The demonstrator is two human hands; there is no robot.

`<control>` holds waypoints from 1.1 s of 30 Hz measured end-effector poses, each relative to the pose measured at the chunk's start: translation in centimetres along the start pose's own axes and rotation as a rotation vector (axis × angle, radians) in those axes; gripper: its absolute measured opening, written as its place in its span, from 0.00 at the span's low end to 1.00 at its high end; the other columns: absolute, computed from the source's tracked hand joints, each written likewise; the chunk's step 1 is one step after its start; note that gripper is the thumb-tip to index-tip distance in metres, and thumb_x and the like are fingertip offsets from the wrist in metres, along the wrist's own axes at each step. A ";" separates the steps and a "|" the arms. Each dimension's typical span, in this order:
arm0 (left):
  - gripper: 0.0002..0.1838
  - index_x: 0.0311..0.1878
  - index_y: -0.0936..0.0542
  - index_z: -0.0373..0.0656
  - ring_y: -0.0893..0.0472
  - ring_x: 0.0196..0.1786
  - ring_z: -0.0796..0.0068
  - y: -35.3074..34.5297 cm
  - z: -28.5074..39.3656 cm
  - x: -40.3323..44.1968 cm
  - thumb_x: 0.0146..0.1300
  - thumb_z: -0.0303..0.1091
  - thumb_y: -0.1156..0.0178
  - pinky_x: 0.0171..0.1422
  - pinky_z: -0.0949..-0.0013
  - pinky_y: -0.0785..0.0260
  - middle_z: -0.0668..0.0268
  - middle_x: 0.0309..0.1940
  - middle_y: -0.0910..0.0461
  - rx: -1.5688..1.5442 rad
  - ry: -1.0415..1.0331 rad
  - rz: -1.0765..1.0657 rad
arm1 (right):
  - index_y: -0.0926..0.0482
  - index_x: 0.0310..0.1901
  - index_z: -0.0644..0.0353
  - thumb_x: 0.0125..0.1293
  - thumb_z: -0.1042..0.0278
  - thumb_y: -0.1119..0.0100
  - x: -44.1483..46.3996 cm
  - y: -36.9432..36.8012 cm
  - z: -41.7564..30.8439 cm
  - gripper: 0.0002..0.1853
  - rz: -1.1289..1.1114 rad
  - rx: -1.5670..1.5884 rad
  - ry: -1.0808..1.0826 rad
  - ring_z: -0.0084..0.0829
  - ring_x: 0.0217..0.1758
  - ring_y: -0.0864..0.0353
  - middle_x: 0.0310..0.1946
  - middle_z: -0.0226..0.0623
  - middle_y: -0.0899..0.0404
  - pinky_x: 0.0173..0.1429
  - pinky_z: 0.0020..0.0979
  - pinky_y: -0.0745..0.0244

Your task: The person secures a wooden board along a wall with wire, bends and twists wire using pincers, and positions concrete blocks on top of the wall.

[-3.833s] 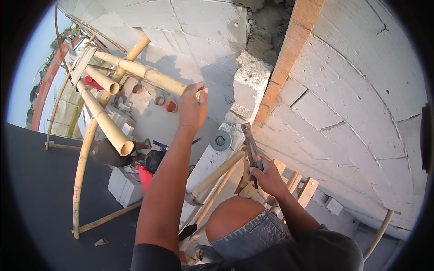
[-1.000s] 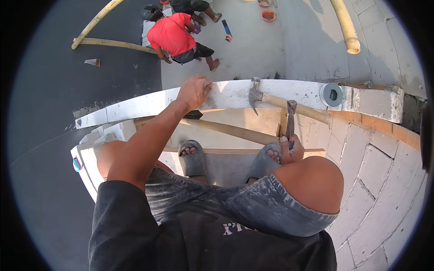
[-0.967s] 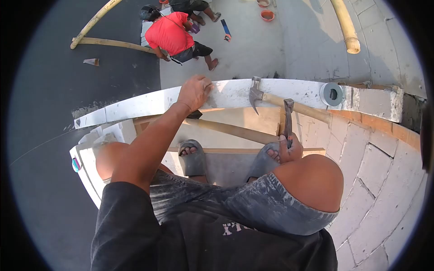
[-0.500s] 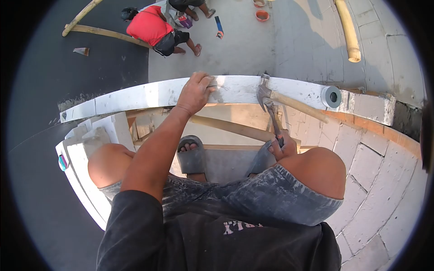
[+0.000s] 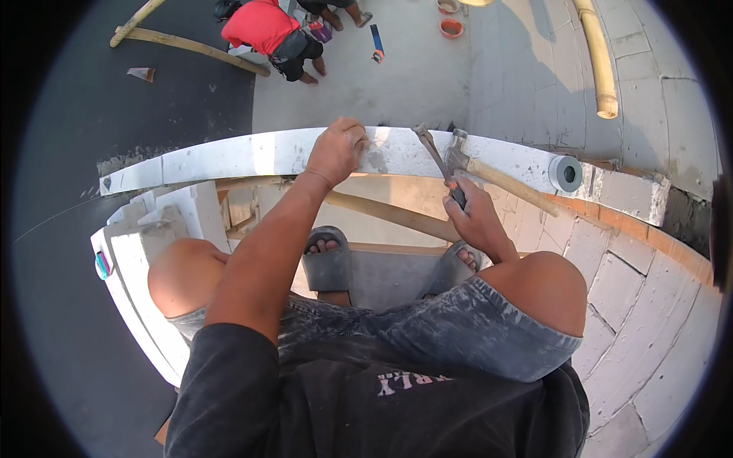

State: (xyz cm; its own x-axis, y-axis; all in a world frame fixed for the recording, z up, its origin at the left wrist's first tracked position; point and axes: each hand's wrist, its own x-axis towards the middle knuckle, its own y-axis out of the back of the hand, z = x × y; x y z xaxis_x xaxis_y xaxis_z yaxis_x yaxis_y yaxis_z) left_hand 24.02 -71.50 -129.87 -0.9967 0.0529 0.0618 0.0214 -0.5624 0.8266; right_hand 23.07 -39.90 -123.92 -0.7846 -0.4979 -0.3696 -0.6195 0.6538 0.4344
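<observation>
My left hand [image 5: 338,153] rests on top of the narrow white block wall [image 5: 221,159], its fingers curled and slightly blurred; what they hold, if anything, is hidden. My right hand [image 5: 475,214] is closed round the red and black handles of a pair of pincers [image 5: 435,153]. The pincers' jaws point up and left over the wall top. Just right of them, a claw hammer [image 5: 504,182] lies with its head on the wall and its wooden handle slanting toward the right. A grey roll of tape [image 5: 565,174] sits farther right on the wall.
Below the wall, a bamboo pole [image 5: 389,215] crosses near my sandalled feet. White blocks [image 5: 168,221] are stacked at left. Beyond, on the lower floor, are a person in a red shirt [image 5: 259,29], another person's legs, a handsaw [image 5: 376,42] and a red bucket [image 5: 451,29].
My right hand has lifted the pincers up and left, from below the hammer head to over the wall top. My left hand stays at nearly the same place on the wall.
</observation>
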 end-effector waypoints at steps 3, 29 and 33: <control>0.02 0.37 0.16 0.37 0.19 0.51 0.52 0.7 0.0 0.6 0.62 0.24 0.34 0.58 0.55 0.24 0.58 0.45 0.16 -0.072 0.052 -0.039 | 0.24 0.54 0.68 0.71 0.64 0.43 0.6 -0.4 -0.4 0.17 -0.048 -0.041 -0.080 0.53 0.37 0.20 0.32 0.54 0.20 0.46 0.46 0.27; 0.12 0.44 0.16 0.37 0.21 0.48 0.76 8.6 -1.4 2.3 0.74 0.38 0.38 0.62 0.66 0.30 0.68 0.41 0.15 -0.404 0.495 -0.248 | 0.27 0.58 0.74 0.69 0.66 0.43 2.2 -4.5 -0.2 0.22 -0.064 -0.015 0.089 0.49 0.45 0.20 0.40 0.53 0.21 0.49 0.45 0.25; 0.15 0.40 0.17 0.37 0.23 0.41 0.79 14.6 0.2 3.9 0.73 0.41 0.37 0.57 0.70 0.30 0.69 0.33 0.19 -0.440 0.477 -0.154 | 0.28 0.59 0.73 0.65 0.67 0.38 4.1 -5.3 -2.5 0.25 0.038 -0.359 0.351 0.50 0.56 0.22 0.49 0.51 0.24 0.55 0.45 0.24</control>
State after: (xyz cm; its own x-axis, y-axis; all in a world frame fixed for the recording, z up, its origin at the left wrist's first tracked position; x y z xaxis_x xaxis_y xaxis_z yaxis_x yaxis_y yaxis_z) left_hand 20.42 -79.36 -117.48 -0.9134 -0.1546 -0.3765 -0.0573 -0.8671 0.4949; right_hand 23.12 -46.82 -125.67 -0.7298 -0.6793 -0.0767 -0.5118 0.4686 0.7201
